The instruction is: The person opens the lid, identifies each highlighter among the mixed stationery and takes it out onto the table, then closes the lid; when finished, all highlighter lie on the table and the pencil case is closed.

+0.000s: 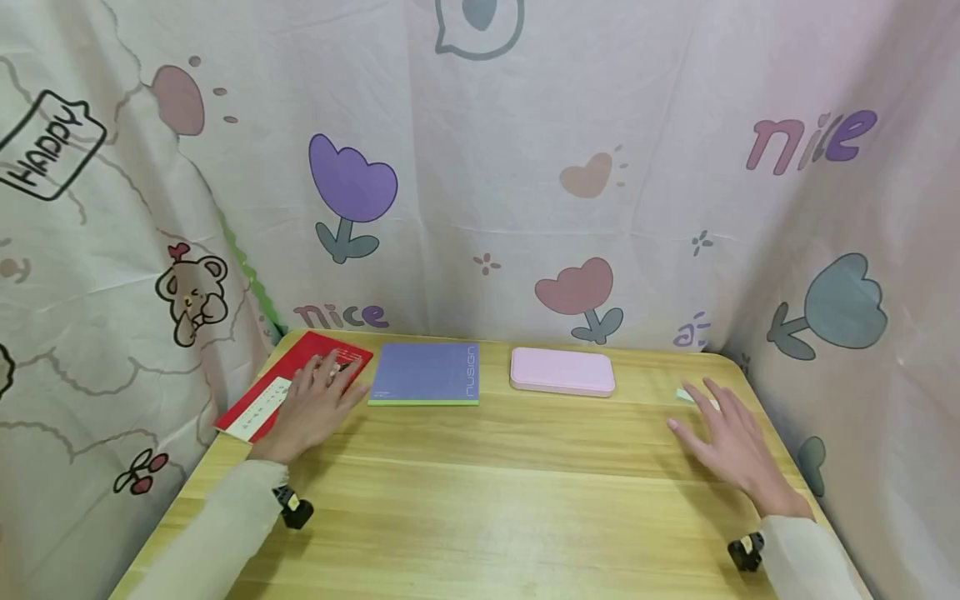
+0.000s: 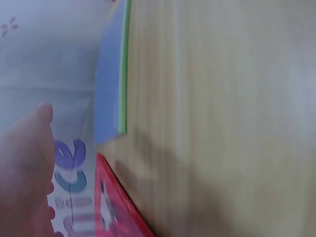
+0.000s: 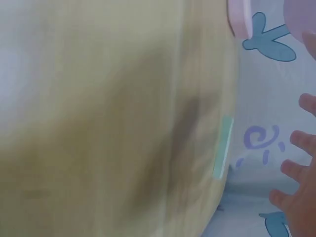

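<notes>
In the head view my left hand (image 1: 311, 410) is over a red booklet (image 1: 303, 367) with a cream label strip, its fingers spread and holding nothing. Part of the booklet is hidden beneath the hand. Just right of it lies a blue-purple notebook (image 1: 424, 372) with a light green edge, also seen in the left wrist view. A pink rounded case (image 1: 562, 372) sits further right. My right hand (image 1: 731, 442), fingers spread and holding nothing, hovers near a small pale green strip (image 3: 223, 148) that it partly covers in the head view.
The wooden table (image 1: 480, 500) has these things along its far edge. A patterned curtain (image 1: 480, 167) hangs behind the table and at both sides. Each wrist carries a small black camera, one by the left sleeve (image 1: 217, 525), one by the right sleeve (image 1: 810, 554).
</notes>
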A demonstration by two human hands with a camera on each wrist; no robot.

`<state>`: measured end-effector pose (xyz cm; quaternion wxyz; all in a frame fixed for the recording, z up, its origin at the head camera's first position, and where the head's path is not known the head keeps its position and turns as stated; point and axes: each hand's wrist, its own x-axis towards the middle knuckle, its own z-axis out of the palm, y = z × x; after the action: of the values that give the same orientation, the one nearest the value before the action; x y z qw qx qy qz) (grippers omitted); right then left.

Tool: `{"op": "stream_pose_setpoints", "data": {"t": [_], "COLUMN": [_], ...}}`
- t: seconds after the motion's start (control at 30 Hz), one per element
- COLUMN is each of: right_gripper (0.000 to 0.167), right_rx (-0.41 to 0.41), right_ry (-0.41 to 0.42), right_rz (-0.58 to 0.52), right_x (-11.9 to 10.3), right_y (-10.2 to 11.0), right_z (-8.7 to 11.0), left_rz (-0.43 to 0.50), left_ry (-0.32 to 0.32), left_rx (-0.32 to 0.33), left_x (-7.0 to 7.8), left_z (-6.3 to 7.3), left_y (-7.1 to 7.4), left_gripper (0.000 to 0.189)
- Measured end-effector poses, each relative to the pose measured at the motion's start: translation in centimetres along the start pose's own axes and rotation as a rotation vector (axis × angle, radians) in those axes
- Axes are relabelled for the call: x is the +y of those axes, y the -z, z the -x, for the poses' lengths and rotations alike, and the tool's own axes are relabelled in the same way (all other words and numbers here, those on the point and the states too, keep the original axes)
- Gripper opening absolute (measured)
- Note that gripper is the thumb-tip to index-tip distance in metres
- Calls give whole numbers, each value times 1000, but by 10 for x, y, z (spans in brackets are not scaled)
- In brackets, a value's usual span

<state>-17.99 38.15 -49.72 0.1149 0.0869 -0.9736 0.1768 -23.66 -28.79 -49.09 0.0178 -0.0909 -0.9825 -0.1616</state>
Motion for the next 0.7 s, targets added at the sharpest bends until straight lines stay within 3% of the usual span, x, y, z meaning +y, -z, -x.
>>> {"op": "stream_pose_setpoints", "data": {"t": [0.27, 0.5, 0.7], "right_gripper": [77, 79, 82], "right_rx": [-2, -19, -41], "right_ry": [15, 20, 22], "right_rz": [-93, -183, -247], "right_x": [-12, -23, -33], "right_y": [-9, -19, -31], "right_z": [-33, -63, -83], "left_rz": [57, 84, 118], "left_ry": [-69, -133, -106], "left_rx": [-4, 36, -34], "left_x": [45, 82, 114], "left_z": [-40, -74, -95], "left_y": [-12, -27, -40], "left_gripper": [74, 67, 68]}}
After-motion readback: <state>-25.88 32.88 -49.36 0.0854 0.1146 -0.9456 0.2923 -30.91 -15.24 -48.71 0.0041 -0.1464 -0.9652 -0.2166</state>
